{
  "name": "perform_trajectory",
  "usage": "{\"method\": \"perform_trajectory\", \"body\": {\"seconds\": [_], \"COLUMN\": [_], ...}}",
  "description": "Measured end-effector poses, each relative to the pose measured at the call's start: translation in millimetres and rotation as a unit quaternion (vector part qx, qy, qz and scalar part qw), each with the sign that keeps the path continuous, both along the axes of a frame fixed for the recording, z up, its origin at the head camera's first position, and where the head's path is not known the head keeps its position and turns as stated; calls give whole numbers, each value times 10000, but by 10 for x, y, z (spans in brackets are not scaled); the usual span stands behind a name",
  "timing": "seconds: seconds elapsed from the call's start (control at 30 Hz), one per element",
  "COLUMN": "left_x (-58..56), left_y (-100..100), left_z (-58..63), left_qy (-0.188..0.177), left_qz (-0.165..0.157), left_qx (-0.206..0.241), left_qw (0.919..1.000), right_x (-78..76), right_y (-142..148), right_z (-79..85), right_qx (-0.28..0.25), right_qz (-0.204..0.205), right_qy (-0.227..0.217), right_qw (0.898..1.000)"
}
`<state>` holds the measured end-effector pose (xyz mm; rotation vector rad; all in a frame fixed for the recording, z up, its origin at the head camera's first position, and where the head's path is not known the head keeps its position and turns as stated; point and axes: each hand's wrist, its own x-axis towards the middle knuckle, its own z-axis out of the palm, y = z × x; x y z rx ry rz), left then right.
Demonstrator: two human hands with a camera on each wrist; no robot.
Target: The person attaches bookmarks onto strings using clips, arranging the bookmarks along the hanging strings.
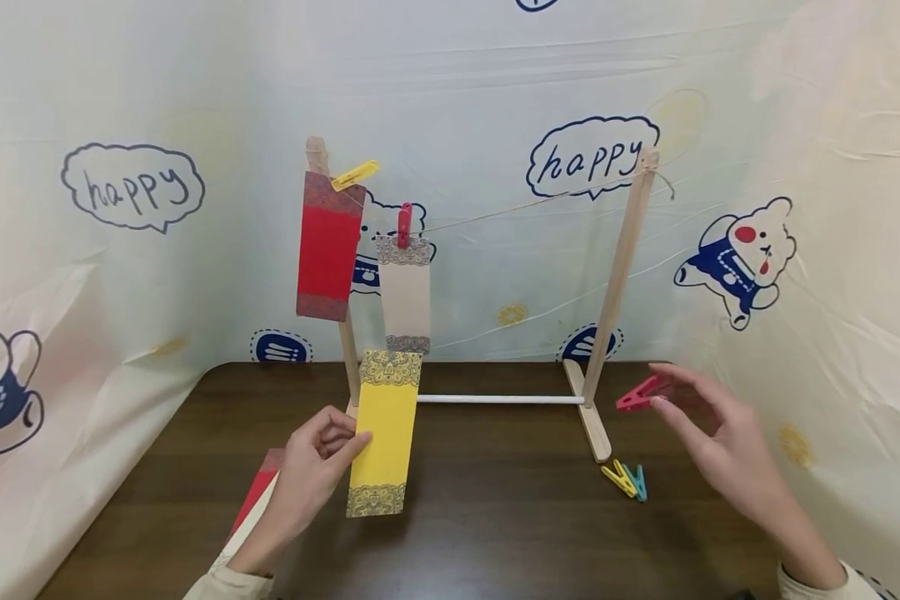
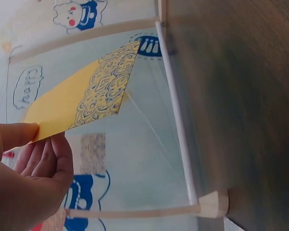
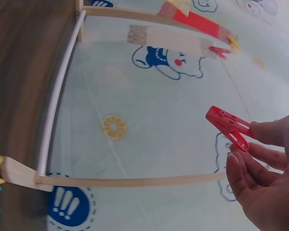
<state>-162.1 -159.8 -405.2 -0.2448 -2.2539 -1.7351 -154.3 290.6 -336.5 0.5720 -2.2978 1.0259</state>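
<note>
Between thumb and fingers, my left hand pinches the left edge of a yellow paper strip with lace-patterned ends, held up in front of the rack. My right hand pinches a red clothespin by its handles, off to the right of the rack's right post. On the string hang a red strip under a yellow clothespin, and a pale strip under another red clothespin. In the right wrist view the held clothespin points away from the fingertips.
A wooden rack with a right post and a white crossbar stands on the dark table. A yellow clothespin and a blue clothespin lie near its right foot. Another red strip lies beside my left forearm.
</note>
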Motion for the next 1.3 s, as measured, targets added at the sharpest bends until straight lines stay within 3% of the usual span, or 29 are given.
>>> {"method": "perform_trajectory", "body": {"seconds": [0.4, 0.53, 0.67, 0.93, 1.3], "left_x": [-174, -253, -329, -489, -684], "left_y": [202, 252, 292, 381, 546], "left_z": [159, 246, 320, 460, 546], "left_qy": [120, 206, 213, 328, 228], "left_qz": [-241, -302, -366, -631, -814], "left_qx": [-156, -160, -70, 72, 368], "left_qw": [9995, 9992, 9991, 9974, 9957], "right_x": [-158, -211, -251, -376, -602], "right_y": [-162, -219, -288, -404, -576], "right_z": [460, 581, 679, 827, 1065], "right_qx": [298, 378, 453, 453, 437], "right_qz": [361, 391, 336, 391, 549], "right_qy": [671, 652, 526, 726, 934], "right_qw": [9966, 9964, 9970, 9956, 9932]}}
